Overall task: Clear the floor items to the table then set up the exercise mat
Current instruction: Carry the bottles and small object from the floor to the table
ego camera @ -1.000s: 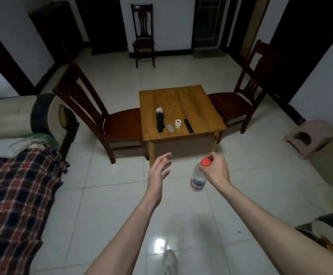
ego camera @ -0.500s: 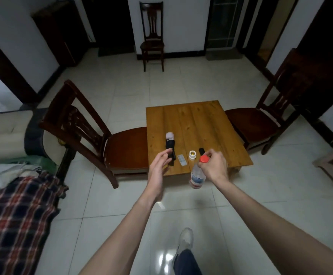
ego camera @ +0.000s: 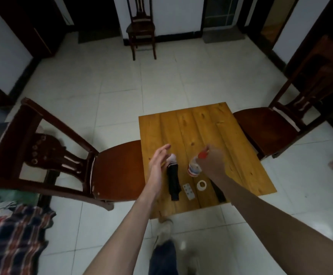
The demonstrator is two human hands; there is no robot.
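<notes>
My right hand (ego camera: 211, 165) grips a clear plastic water bottle (ego camera: 194, 169) with a red cap by its neck, holding it above the small wooden table (ego camera: 201, 132). My left hand (ego camera: 158, 165) hovers open over the table's left part, fingers spread, holding nothing. On the table near its front edge lie a black-and-white folded sock (ego camera: 173, 180), a small white remote (ego camera: 188, 191), a white tape roll (ego camera: 201, 184) and a black remote (ego camera: 218, 192) partly hidden by my right forearm.
Dark wooden chairs stand left (ego camera: 66, 155) and right (ego camera: 276, 126) of the table, and a third (ego camera: 141, 26) stands at the far wall. A plaid blanket (ego camera: 13, 241) lies at the lower left. White tiled floor surrounds the table. My shoe (ego camera: 164, 231) is below the table's front edge.
I have walked up to the table; both hands now hang over its top, and the bottle has moved from in front of the table to above it.
</notes>
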